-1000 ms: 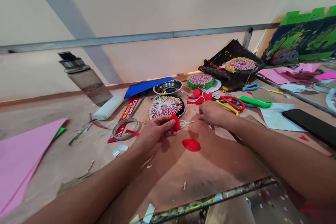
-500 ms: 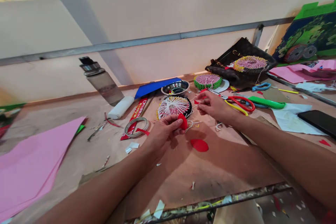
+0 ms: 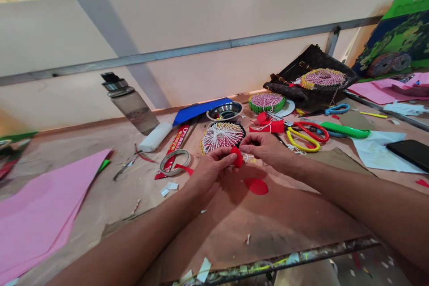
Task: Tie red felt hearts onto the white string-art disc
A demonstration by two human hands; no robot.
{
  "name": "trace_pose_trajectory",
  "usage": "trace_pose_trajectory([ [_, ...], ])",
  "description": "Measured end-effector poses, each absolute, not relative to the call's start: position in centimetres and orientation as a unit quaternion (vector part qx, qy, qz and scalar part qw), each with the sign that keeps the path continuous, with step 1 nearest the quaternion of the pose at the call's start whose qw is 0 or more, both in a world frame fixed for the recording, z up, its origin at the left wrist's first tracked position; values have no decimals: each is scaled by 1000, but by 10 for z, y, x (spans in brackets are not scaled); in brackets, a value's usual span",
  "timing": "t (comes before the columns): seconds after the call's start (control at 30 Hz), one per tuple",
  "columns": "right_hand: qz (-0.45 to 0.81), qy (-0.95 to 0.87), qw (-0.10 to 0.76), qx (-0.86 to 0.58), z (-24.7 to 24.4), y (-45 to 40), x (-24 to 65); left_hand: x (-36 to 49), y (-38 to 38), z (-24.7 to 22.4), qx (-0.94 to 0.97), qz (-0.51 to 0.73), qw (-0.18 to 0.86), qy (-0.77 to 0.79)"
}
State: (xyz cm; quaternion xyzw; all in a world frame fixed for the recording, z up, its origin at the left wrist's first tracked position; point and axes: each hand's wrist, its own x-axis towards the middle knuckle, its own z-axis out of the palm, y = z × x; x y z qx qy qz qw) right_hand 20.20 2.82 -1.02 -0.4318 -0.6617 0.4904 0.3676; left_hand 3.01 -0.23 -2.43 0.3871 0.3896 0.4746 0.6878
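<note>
Left hand (image 3: 208, 174): pinches a small folded red paper piece (image 3: 237, 156) above the middle of the brown paper-covered table (image 3: 284, 214). Right hand (image 3: 264, 147): fingertips closed narrow on a thin white string (image 3: 248, 157) at that piece. Flat red paper petal (image 3: 256, 186): lies loose just below, unattached. White string-wound round disc (image 3: 221, 136): just behind the hands. Red-and-yellow scissors (image 3: 303, 136): toward the right edge. Work appears partway.
</note>
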Motion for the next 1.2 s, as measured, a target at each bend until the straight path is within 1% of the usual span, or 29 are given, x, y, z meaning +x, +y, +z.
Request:
trace_pose_trajectory([
  [0.1, 458, -680, 367, -439, -8, 28, 204, 29, -5, -20, 406, 464, 657, 433],
  [0.2, 424, -705, 357, -442, -3, 24, 204, 28, -8, -11, 448, 464, 564, 515],
  [0.27, 424, -712, 350, -437, -1, 21, 203, 29, -10, -6, 488, 463, 496, 549],
  [0.37, 432, -711, 352, -430, -1, 19, 201, 33, -13, -2, 544, 440, 456, 550],
  [0.5, 416, -716, 362, -428, -5, 20, 200, 38, -16, -3, 556, 417, 493, 523],
  [0.73, 366, -731, 364, -446, -2, 17, 200, 39, -16, -4, 514, 445, 563, 470],
  [0.93, 358, -732, 370, -447, -2, 16, 198, 38, -13, -5, 517, 439, 550, 486],
  [1.1, 369, -735, 391, -412, -2, 15, 199, 33, -9, -8, 495, 447, 571, 479],
  [1.2, 355, -745, 401, -398, -1, 13, 202, 30, -7, -9, 472, 458, 580, 480],
])
